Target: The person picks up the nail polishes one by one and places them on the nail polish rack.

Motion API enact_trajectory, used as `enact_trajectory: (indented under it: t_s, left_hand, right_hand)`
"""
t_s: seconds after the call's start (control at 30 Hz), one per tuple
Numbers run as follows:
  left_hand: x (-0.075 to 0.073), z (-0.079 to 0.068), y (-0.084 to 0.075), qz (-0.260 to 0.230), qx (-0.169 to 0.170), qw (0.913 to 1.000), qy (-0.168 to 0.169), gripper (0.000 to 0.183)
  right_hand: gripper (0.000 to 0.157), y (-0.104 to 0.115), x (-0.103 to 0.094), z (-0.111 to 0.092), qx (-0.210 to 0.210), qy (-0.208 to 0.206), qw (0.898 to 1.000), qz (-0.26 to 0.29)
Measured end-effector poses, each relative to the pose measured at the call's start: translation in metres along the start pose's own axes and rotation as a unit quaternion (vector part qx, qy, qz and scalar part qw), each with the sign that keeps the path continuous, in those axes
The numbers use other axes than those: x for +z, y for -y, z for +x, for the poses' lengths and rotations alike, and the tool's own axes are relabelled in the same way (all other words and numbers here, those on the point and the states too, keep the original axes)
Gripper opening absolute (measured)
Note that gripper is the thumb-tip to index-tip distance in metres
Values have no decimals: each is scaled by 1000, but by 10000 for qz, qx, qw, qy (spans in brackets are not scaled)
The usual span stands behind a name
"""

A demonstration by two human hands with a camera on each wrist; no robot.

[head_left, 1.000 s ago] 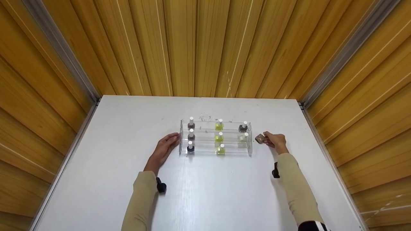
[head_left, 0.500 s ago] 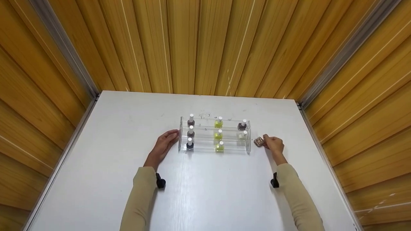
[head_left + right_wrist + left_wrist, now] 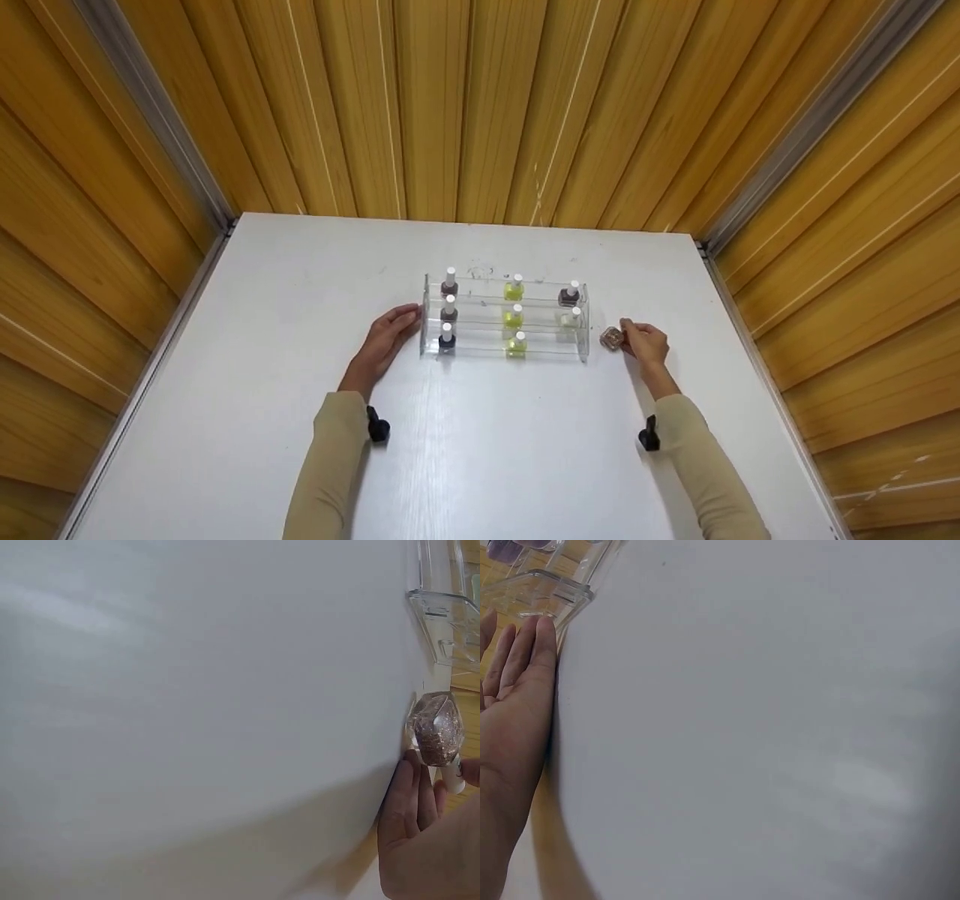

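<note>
A clear three-tier acrylic rack (image 3: 480,352) stands mid-table in the head view, holding white-capped nail polish bottles. Dark bottles (image 3: 448,341) fill its left column and yellow ones (image 3: 514,320) the middle. At the right are a dark bottle (image 3: 568,297) on the top tier and a pale one (image 3: 570,320) on the middle tier. My left hand (image 3: 384,341) rests its extended fingers against the rack's left end. Just off the right end, my right hand (image 3: 646,346) pinches a glittery brown nail polish bottle (image 3: 438,729) by its white cap. The bottle is tilted, its base towards the rack.
The white table (image 3: 480,457) reaches to yellow wood-patterned walls (image 3: 420,112) at the back and sides. Dark smudges (image 3: 480,271) mark the tabletop behind the rack. A black wrist camera (image 3: 379,427) sits at the left sleeve, another (image 3: 649,435) at the right.
My right hand has drawn slightly towards me with the brown bottle, whose angle has turned a little. My left hand stays at the rack's left end. The head view has shifted slightly.
</note>
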State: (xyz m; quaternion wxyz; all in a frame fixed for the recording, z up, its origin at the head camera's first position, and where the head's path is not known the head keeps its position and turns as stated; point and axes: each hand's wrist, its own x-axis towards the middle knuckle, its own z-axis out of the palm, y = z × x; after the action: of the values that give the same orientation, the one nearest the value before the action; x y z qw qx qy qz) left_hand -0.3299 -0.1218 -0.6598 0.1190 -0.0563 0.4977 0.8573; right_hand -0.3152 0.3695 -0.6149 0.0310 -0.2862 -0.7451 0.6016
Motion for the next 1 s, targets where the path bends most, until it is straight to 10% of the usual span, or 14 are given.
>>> enact_trajectory:
  t_s: [0.4, 1.0]
  left_hand:
    - [1, 2, 3, 21, 23, 10000, 66, 43]
    - [-3, -1, 2, 673, 59, 9976, 158, 49]
  right_hand:
    - [51, 0, -18, -6, -234, 887, 9958, -9]
    - [42, 32, -22, -35, -1040, 1128, 9855, 718]
